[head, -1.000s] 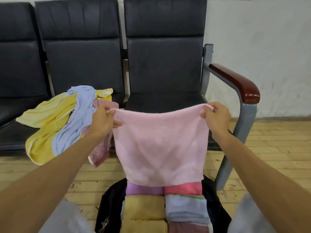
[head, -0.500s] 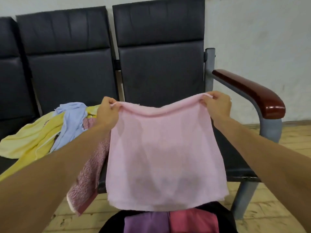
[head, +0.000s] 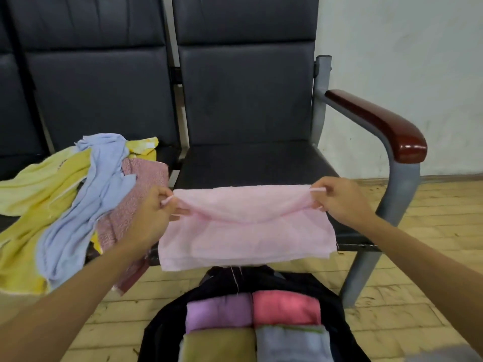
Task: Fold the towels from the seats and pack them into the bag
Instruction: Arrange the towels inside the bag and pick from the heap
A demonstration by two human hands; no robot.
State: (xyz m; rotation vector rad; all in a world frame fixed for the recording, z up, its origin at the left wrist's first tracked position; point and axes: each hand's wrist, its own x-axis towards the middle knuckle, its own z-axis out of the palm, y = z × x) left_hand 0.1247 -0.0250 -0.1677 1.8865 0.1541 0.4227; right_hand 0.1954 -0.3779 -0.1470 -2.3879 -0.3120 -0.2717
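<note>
A pale pink towel (head: 245,231) hangs doubled over between my two hands, in front of the right seat's front edge. My left hand (head: 154,212) pinches its left corners and my right hand (head: 339,202) pinches its right corners. Below, on the floor, an open black bag (head: 337,304) holds folded towels: purple (head: 217,312), coral pink (head: 285,308), olive yellow (head: 217,346) and light blue (head: 290,343). On the middle seat lies a loose heap: a yellow towel (head: 39,184), a light blue one (head: 86,202) and a mottled red one (head: 136,189).
A row of dark padded seats (head: 248,163) stands against a white wall. The right seat has a grey metal frame with a reddish wooden armrest (head: 379,124). The floor (head: 431,257) is pale wooden boards.
The pink towel hung full length from its top corners before; now it is folded in half and held lower, over the seat edge. The view has tilted down, showing more of the bag.
</note>
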